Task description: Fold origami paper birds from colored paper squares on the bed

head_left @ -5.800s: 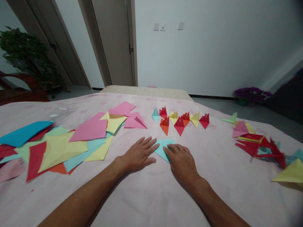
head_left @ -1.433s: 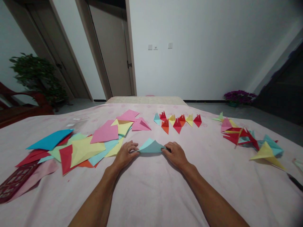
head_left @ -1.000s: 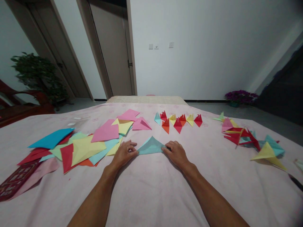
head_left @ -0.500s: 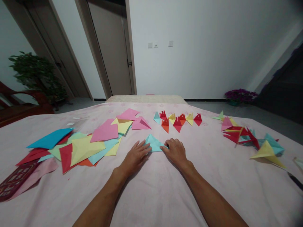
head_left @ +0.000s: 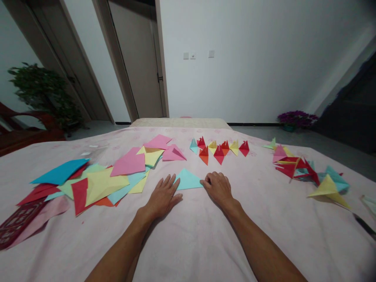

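Note:
A light-blue paper folded into a flat triangle [head_left: 189, 180] lies on the pink cloth in front of me, its tip pointing away. At its left corner my left hand [head_left: 165, 194] lies flat, palm down with fingers spread. My right hand [head_left: 216, 188] has its fingers curled and pinches the triangle's right corner between thumb and forefinger. Beyond the triangle stand several small folded paper birds, among them a red one [head_left: 219, 154], an orange one [head_left: 204, 156] and a yellow one [head_left: 234, 147].
Coloured paper sheets [head_left: 105, 183] overlap at the left, beside a dark red patterned item [head_left: 22, 221]. A pink folded piece [head_left: 174, 153] lies behind my left hand. More folded papers [head_left: 329, 188] and a dark thin object [head_left: 364, 225] are at the right.
My left hand has shifted left and off most of the paper, its thumb now apart. The triangle lies flatter, with a smooth face showing. My right hand stays at its corner.

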A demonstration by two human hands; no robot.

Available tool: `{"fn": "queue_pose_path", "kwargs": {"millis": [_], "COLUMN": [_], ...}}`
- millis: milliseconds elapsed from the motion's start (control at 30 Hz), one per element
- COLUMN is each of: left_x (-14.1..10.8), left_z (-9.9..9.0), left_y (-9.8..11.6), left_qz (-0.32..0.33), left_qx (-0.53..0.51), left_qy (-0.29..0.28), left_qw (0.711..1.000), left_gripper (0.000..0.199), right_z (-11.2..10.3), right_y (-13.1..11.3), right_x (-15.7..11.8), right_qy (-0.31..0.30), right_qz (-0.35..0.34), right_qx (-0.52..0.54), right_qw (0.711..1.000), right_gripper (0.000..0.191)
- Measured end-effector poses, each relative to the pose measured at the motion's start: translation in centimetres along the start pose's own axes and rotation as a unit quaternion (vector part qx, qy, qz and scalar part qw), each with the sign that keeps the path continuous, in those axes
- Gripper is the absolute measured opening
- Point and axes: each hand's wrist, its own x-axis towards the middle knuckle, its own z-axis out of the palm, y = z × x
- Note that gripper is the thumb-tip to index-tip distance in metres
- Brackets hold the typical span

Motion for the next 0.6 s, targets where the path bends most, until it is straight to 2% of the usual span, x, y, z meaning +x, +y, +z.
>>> {"fn": "queue_pose_path", "kwargs": {"millis": [100, 200, 300, 367, 433, 500, 600], "left_x": [0.3, 0.5, 0.6, 0.7, 0.8, 1.0, 1.3], "left_z": [0.7, 1.2, 0.9, 0.2, -1.0, -2.4, -4.0], "left_y": [-1.2, -1.7, -1.7, -1.3, -0.7, 0.1, 1.0], "left_qz": [-0.046, -0.06, -0.067, -0.079, -0.102, -0.126, -0.142], "left_qx": [-0.034, -0.103, -0.22, -0.318, -0.411, -0.492, -0.595], "left_qy": [0.038, 0.083, 0.16, 0.206, 0.227, 0.238, 0.247], "left_qw": [0.998, 0.989, 0.96, 0.922, 0.877, 0.828, 0.752], "left_gripper": [0.066, 0.067, 0.048, 0.03, 0.024, 0.03, 0.056], "right_z": [-0.3, -0.3, -0.2, -0.2, -0.5, -1.2, -2.3], "right_y": [0.3, 0.6, 0.7, 0.4, -0.1, -0.7, -1.5], "right_x": [0.0, 0.0, 0.1, 0.3, 0.6, 1.0, 1.3], "right_qy": [-0.016, -0.029, -0.011, 0.01, 0.026, 0.024, 0.0], "right_qz": [0.002, -0.011, -0.033, -0.02, 0.025, 0.089, 0.168], "right_qx": [0.033, 0.076, 0.179, 0.28, 0.375, 0.456, 0.532], "right_qw": [0.999, 0.997, 0.983, 0.96, 0.926, 0.885, 0.83], "right_gripper": [0.025, 0.017, 0.01, 0.012, 0.02, 0.028, 0.034]}}
